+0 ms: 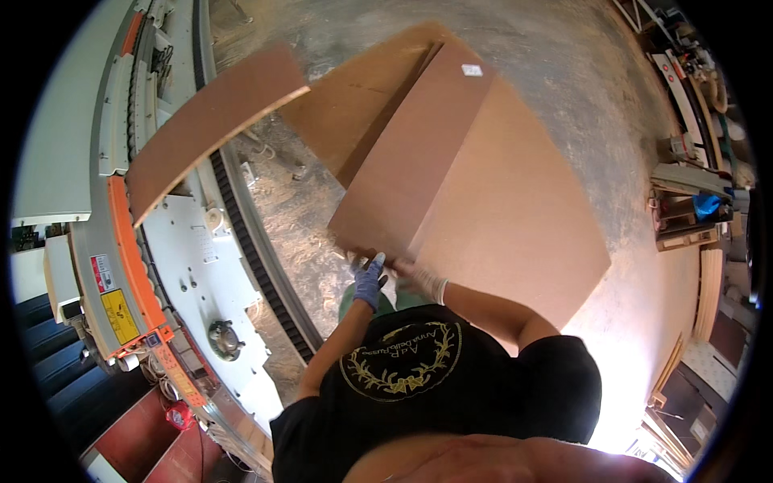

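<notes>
A long brown board (423,153) with a small white label near its far end slants away from me. My left hand (369,283), in a bluish glove, is closed on its near end, one fingertip over the top face. At the same end, close to the near right corner, is my right hand (423,283) in a pale glove; motion blurs its fingers, so its grip is unclear. Beneath the board lies a large light-brown panel (515,217). Another narrow brown strip (394,113) shows along the board's left side.
On my left stands a machine with an orange rail (135,258) and a dark toothed track (254,233). A separate brown board (213,121) rests across it, jutting toward the floor. Sawdust covers the concrete floor (306,221). Shelving with stacked boards (688,233) lines the right.
</notes>
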`<state>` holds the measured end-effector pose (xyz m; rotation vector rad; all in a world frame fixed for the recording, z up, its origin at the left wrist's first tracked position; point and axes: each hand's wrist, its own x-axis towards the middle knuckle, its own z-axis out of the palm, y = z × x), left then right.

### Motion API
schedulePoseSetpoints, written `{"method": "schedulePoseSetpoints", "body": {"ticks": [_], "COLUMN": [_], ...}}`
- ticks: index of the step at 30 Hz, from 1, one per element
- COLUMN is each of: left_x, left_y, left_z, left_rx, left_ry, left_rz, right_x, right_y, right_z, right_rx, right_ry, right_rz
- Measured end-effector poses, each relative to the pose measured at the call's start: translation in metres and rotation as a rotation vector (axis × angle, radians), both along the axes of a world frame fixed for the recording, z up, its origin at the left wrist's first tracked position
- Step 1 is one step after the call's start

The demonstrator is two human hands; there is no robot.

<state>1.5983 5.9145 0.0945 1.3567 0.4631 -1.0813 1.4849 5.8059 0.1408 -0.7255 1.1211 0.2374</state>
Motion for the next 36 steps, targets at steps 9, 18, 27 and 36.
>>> {"method": "schedulePoseSetpoints", "body": {"ticks": [9, 18, 27, 36], "left_x": [-0.008, -0.018, 0.020, 0.024], "left_y": [0.011, 0.036, 0.283, 0.260], "left_z": [-0.024, 0.089, 0.159, 0.113], "left_rx": [0.185, -0.106, 0.143, -0.288], "left_ry": [0.154, -0.215, -0.514, -0.436], "left_rz": [-0.116, -0.170, 0.226, 1.188], "right_x": [-0.059, -0.015, -0.023, -0.040], "right_y": [-0.086, -0.238, -0.142, 0.061], "right_z": [-0.095, -0.044, 0.000, 0.046], "right_rx": [-0.600, -0.423, -0.079, 0.454], "right_ry": [0.068, -0.482, -0.682, -0.541], "right_rz": [-0.329, -0.465, -0.233, -0.097]}}
